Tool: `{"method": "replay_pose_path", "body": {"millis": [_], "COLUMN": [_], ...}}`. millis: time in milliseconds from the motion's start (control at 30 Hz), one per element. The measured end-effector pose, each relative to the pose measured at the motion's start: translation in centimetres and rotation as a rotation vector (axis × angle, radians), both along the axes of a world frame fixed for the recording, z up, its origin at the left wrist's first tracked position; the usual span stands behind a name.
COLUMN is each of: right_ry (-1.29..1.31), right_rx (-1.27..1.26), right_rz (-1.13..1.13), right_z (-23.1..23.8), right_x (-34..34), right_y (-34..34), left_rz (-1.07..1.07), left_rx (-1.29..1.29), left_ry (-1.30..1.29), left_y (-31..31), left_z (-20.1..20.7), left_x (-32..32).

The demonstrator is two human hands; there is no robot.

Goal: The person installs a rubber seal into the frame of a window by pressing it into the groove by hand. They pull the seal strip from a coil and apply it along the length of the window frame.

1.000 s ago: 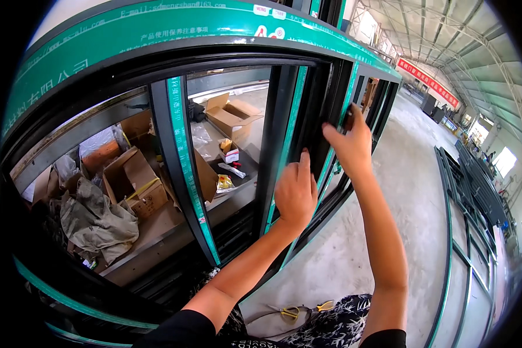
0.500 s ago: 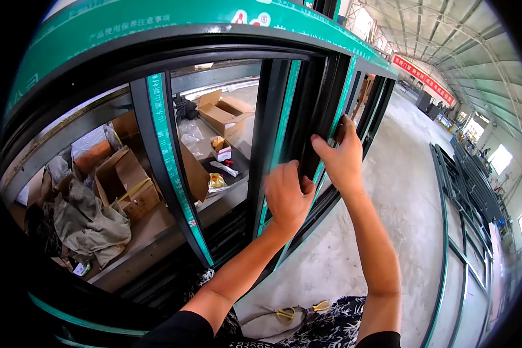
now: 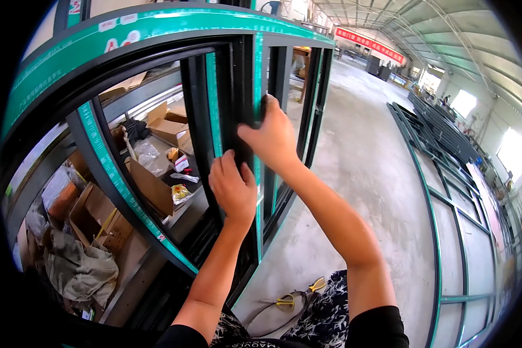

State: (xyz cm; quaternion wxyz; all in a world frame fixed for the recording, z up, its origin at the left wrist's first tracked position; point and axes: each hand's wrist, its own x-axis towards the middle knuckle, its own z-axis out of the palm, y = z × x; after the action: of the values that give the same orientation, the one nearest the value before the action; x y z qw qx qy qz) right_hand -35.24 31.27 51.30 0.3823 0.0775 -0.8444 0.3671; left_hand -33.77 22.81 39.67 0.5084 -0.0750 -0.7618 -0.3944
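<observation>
A black window frame [image 3: 238, 75] covered partly with green protective film stands upright before me. At one of its uprights, my right hand [image 3: 272, 139] grips the profile, thumb in front and fingers round its right side. Lower and to the left, my left hand [image 3: 233, 188] is closed against the same upright, its fingers curled into the dark channel. Whatever the left fingertips may hold is hidden by the hand. Yellow-handled pliers [image 3: 316, 285] and a yellow-handled pair of scissors [image 3: 285, 300] lie low down by my legs.
Through the frame show open cardboard boxes [image 3: 169, 124], a crumpled grey cloth [image 3: 80, 268] and plastic bags on a bench. Large frames [image 3: 459, 232] lie on the concrete floor [image 3: 354, 174] at right. A red banner [image 3: 370, 44] hangs far back.
My view has swung, so the frame and both hands appear further left. Both hands stay at the upright; the right remains above the left.
</observation>
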Motion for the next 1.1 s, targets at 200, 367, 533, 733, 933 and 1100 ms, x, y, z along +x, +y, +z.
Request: {"method": "replay_pose_path", "body": {"millis": [200, 367, 533, 733, 933, 1100], "right_ry": [-0.079, -0.055, -0.012, -0.044, -0.044, -0.105], "right_rx": [0.012, 0.018, 0.007, 0.032, 0.046, 0.067], "right_rz": [0.04, -0.032, 0.061, 0.044, 0.023, 0.056], "right_z": [-0.4, -1.3, -2.1, -2.4, -3.6, -3.0], "right_x": [0.7, -0.4, 0.5, 0.0, 0.7, 0.8], "right_y": [0.9, -0.3, 1.0, 0.5, 0.2, 1.0], "left_rz": [-0.058, -0.043, -0.097, -0.065, -0.082, -0.094], "left_rx": [-0.014, -0.019, 0.011, -0.024, -0.025, 0.042], "left_ry": [-0.057, -0.005, 0.03, -0.018, -0.004, 0.02], "left_y": [-0.4, -1.4, -0.8, -0.9, -0.9, 0.3], "left_z": [-0.1, -0.1, 0.2, 0.1, -0.3, -1.6], "left_x": [0.4, 0.1, 0.5, 0.7, 0.7, 1.3]}}
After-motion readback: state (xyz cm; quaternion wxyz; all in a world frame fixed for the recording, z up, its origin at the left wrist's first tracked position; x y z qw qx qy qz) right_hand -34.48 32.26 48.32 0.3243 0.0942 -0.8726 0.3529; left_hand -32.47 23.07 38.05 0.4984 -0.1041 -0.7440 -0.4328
